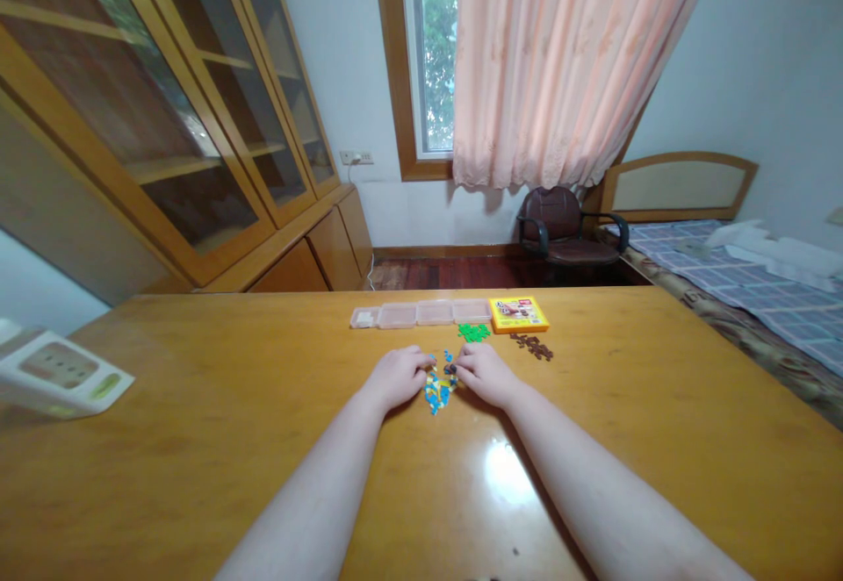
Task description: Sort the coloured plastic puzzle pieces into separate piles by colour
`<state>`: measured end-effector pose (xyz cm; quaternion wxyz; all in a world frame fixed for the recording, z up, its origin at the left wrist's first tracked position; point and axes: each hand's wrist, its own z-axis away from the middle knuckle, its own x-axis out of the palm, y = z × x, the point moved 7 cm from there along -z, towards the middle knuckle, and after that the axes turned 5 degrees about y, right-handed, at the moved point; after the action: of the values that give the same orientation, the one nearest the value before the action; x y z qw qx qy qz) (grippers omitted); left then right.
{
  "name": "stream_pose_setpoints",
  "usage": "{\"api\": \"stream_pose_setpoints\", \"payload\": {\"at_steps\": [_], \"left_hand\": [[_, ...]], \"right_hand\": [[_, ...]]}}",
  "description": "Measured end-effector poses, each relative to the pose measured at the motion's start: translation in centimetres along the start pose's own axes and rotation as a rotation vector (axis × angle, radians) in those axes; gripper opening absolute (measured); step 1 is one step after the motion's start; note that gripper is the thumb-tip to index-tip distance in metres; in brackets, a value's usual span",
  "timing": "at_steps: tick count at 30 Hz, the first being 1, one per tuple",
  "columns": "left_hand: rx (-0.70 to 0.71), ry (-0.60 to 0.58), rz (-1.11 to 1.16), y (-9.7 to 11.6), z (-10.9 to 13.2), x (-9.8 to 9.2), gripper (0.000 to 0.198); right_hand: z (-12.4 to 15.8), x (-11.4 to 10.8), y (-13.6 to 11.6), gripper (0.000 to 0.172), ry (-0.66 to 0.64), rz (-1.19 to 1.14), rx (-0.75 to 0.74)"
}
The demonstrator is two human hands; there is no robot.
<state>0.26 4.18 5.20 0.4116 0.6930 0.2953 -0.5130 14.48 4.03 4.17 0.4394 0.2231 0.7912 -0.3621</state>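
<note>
Both my hands rest on a wooden table (198, 405), either side of a small heap of blue and yellow pieces (437, 390). My left hand (396, 376) is curled, its fingertips at the heap's left edge. My right hand (482, 372) is curled too, with its fingertips pinched at a tiny dark piece on the heap's top right. What either hand holds is too small to name. Just beyond lie a pile of green pieces (473, 332) and a pile of brown pieces (533, 347).
A row of clear plastic compartments (421, 313) and a yellow box (518, 313) stand behind the piles. A white power strip (56, 375) lies at the table's left edge. Beyond are a glass-door cabinet (198, 125), a chair (566, 230) and a bed (744, 274).
</note>
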Motion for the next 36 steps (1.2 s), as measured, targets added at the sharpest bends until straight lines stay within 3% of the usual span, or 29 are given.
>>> {"api": "stream_pose_setpoints", "payload": {"at_steps": [6,14,26,32,36], "left_hand": [[0.018,0.000,0.045,-0.1,0.2,-0.2,0.028],[0.108,-0.065,0.089,0.7,0.2,0.8,0.032],[-0.049,0.006,-0.073,-0.6,0.2,-0.4,0.026],[0.175,-0.085,0.101,1.3,0.4,0.4,0.033],[0.171,-0.104,0.084,1.1,0.4,0.5,0.036]], "right_hand": [[0.0,-0.2,0.4,0.029,0.040,0.018,0.073],[-0.1,-0.5,0.3,0.032,0.070,0.005,0.077],[0.2,0.4,-0.8,0.026,-0.013,-0.072,-0.066],[0.0,0.5,-0.2,0.025,0.002,-0.023,-0.004],[0.1,0.3,-0.3,0.022,0.040,-0.105,-0.049]]}}
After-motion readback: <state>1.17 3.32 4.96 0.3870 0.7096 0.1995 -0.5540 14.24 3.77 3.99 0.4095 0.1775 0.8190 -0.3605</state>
